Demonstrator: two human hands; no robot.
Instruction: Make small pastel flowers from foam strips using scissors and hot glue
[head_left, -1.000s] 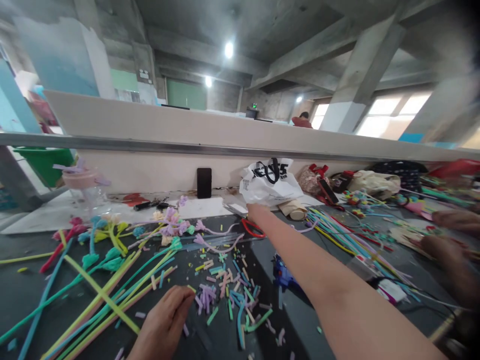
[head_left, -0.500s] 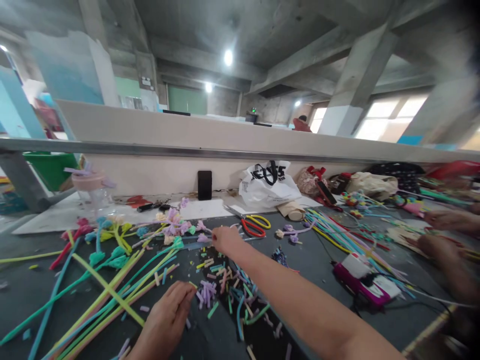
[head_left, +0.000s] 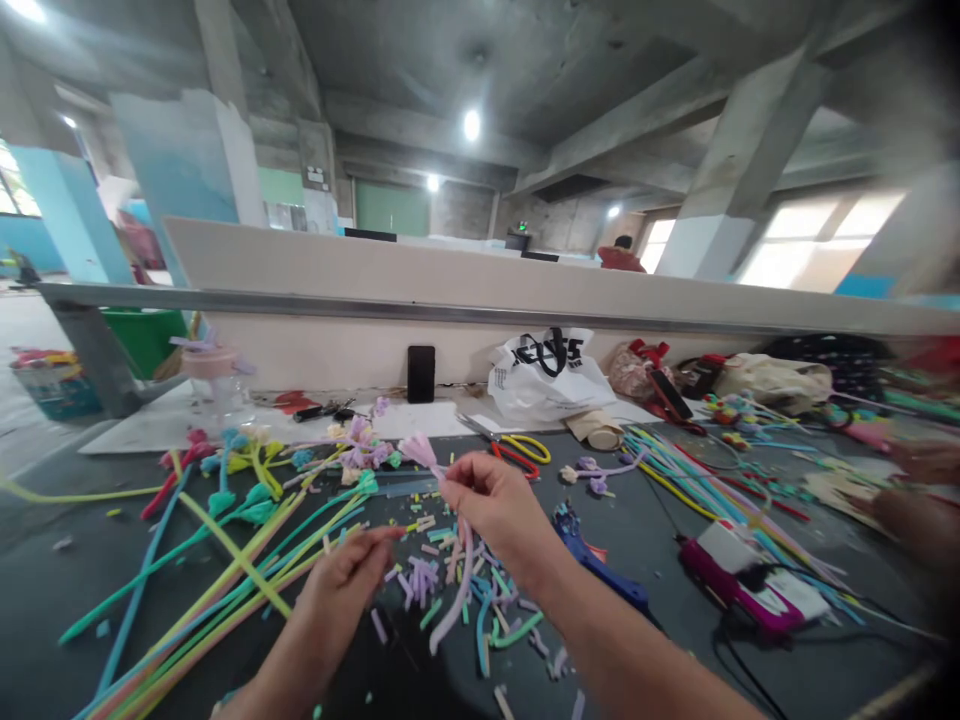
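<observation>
My right hand (head_left: pixel 484 490) is closed in a pinch around a light purple pipe-cleaner flower (head_left: pixel 421 452), raised over the table. Its purple stem (head_left: pixel 456 600) hangs below the fingers. To its left, my left hand (head_left: pixel 349 570) has its fingers pressed together above the dark tabletop; whatever they may hold is too small to make out. Short cut pipe-cleaner pieces (head_left: pixel 420 580) in several colours lie scattered beneath both hands. Long pipe cleaners (head_left: pixel 225 600) in yellow, green, blue and pink fan out at the left. Finished-looking purple flowers (head_left: pixel 361 445) lie behind my hands.
Scissors (head_left: pixel 517 452) with red and yellow handles lie behind my right hand. Beside my right forearm is a blue tool (head_left: pixel 600 568). A phone (head_left: pixel 421 374) leans on the partition near a white bag (head_left: pixel 551 375). A magenta-and-white power strip (head_left: pixel 742 585) trails cables. Another person's hand (head_left: pixel 911 520) works at right.
My right hand has drawn back and lifted a purple flower with its stem. My left hand has moved slightly up and right. The view has swung a little left, uncovering the blue tool.
</observation>
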